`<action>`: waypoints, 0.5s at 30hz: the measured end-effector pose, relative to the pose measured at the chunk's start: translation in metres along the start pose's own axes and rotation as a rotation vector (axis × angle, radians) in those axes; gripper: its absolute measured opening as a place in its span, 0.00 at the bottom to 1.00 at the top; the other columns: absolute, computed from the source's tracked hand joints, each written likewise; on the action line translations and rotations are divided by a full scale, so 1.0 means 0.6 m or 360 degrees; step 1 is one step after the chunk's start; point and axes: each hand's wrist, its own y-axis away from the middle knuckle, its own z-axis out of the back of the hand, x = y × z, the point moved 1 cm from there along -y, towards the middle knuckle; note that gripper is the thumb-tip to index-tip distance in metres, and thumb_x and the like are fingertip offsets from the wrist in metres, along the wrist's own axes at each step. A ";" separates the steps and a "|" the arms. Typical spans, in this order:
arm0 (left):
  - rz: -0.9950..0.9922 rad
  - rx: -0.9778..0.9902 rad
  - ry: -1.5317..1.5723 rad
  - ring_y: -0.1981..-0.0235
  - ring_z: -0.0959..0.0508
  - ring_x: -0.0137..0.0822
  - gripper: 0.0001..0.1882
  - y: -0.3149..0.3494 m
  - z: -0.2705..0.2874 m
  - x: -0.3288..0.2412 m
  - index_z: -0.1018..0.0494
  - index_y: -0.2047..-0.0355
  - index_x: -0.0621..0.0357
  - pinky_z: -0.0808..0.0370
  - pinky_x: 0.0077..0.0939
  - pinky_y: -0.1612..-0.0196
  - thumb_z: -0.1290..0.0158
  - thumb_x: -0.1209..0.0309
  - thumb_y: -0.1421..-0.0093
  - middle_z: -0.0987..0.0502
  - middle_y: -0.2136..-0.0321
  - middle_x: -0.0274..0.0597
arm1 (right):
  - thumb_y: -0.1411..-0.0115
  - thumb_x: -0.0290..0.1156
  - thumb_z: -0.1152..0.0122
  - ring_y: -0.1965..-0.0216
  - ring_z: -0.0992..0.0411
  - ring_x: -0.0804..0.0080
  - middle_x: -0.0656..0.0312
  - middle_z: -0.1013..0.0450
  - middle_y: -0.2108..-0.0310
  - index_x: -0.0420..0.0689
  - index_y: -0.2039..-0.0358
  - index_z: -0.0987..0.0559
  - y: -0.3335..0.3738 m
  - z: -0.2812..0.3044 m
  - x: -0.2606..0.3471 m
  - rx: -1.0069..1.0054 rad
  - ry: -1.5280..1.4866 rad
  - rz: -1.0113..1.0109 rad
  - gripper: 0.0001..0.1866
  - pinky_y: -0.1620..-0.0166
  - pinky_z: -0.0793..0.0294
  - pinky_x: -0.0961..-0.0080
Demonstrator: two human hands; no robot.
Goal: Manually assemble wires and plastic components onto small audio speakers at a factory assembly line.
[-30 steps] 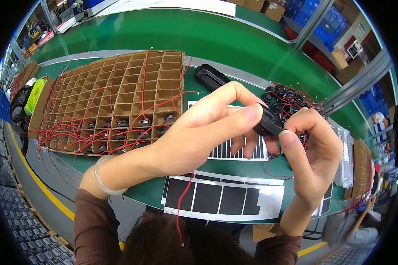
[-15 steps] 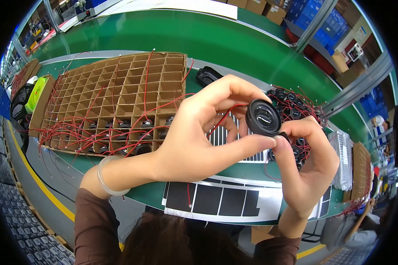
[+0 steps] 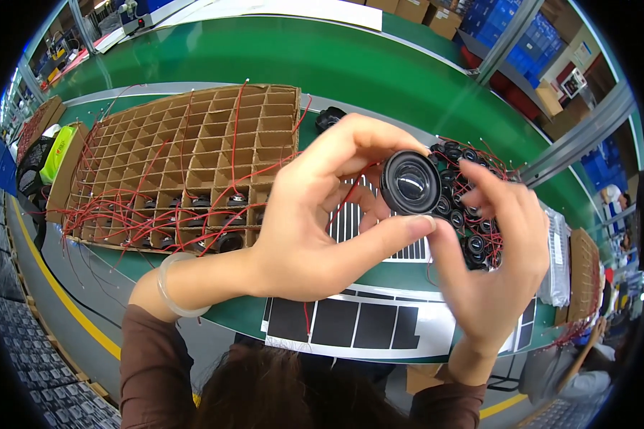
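The fingers (image 3: 408, 227) of the left hand (image 3: 315, 229) are clamped on a small round black speaker (image 3: 410, 182), thumb pressed under its rim and the forefinger curled over its top. The right hand (image 3: 494, 264) meets it from the other side, its fingers closed against the speaker's right edge. The speaker is held up in the air between both hands, its cone facing the camera, above the green surface (image 3: 265, 64). A thin red wire (image 3: 350, 193) runs down from it behind the left fingers.

Just behind the right hand lies a heap of similar black speakers (image 3: 472, 214) tangled in red wires. Under the hands lie a striped white sheet (image 3: 350, 222) and, nearer the person, a white sheet with black rectangles (image 3: 358, 325). To the left sits a cardboard grid tray (image 3: 186, 150); its nearest cells hold speakers, with red wires trailing over the dividers. A pale bangle (image 3: 168, 286) circles the left wrist.
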 end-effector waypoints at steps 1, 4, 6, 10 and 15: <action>0.0002 0.0001 0.0001 0.65 0.33 0.27 0.23 0.001 0.001 -0.001 0.43 0.59 0.72 0.37 0.17 0.62 0.52 0.81 0.57 0.36 0.65 0.45 | 0.67 0.23 0.43 0.76 0.38 0.74 0.61 0.35 0.79 0.37 0.74 0.29 -0.007 0.008 -0.001 0.0138 -0.0009 -0.0144 0.14 0.70 0.40 0.82; -0.0082 0.0007 -0.0125 0.64 0.33 0.28 0.23 0.000 -0.001 -0.012 0.43 0.58 0.72 0.37 0.17 0.61 0.53 0.81 0.57 0.36 0.65 0.46 | 0.68 0.24 0.42 0.72 0.37 0.75 0.61 0.35 0.76 0.35 0.71 0.31 -0.008 0.017 -0.007 0.0220 -0.0301 -0.0152 0.19 0.66 0.39 0.84; -0.0009 -0.0063 -0.0037 0.64 0.33 0.28 0.23 -0.004 0.000 -0.014 0.43 0.58 0.72 0.37 0.17 0.62 0.54 0.81 0.57 0.35 0.65 0.46 | 0.68 0.24 0.43 0.71 0.37 0.76 0.61 0.35 0.76 0.34 0.70 0.32 -0.005 0.021 -0.008 0.0215 -0.0471 -0.0151 0.19 0.65 0.39 0.84; 0.0180 -0.0211 0.0144 0.71 0.33 0.24 0.22 -0.011 -0.001 -0.021 0.43 0.57 0.70 0.35 0.13 0.70 0.56 0.79 0.55 0.32 0.66 0.47 | 0.68 0.24 0.42 0.70 0.36 0.76 0.60 0.35 0.74 0.35 0.71 0.33 0.000 0.023 -0.009 0.0382 -0.0579 -0.0142 0.19 0.63 0.40 0.84; 0.0252 -0.0261 0.0249 0.77 0.35 0.22 0.23 -0.012 -0.005 -0.015 0.43 0.56 0.69 0.36 0.12 0.74 0.56 0.79 0.55 0.32 0.66 0.47 | 0.70 0.28 0.38 0.69 0.36 0.76 0.60 0.34 0.74 0.35 0.67 0.35 0.002 0.012 0.005 0.0253 -0.0857 -0.0345 0.26 0.62 0.40 0.83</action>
